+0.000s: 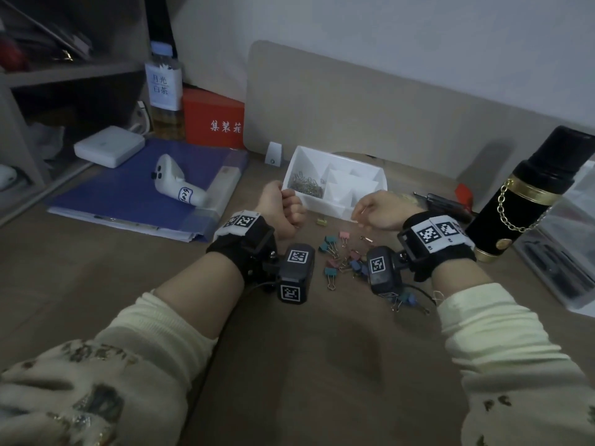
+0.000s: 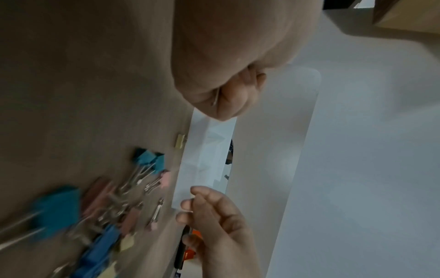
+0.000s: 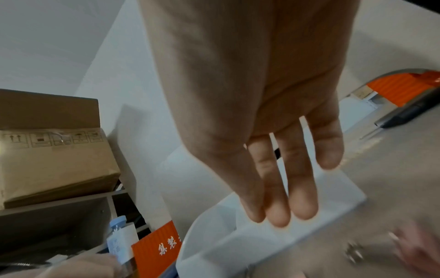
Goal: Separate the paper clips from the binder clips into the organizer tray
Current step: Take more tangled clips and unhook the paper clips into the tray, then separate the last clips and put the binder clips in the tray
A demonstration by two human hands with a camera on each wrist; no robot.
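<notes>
A white organizer tray stands at the desk's middle, with several paper clips heaped in its left compartment. Coloured binder clips lie scattered on the desk in front of it, between my wrists; a yellow one sits against the tray's front wall. My left hand is curled into a fist at the tray's front left corner. In the left wrist view a thin paper clip wire shows inside that fist. My right hand hovers at the tray's front right and pinches a paper clip.
A black and gold flask stands to the right, beside a clear box. To the left a blue folder carries a white controller. A red box, a bottle and a beige panel stand behind.
</notes>
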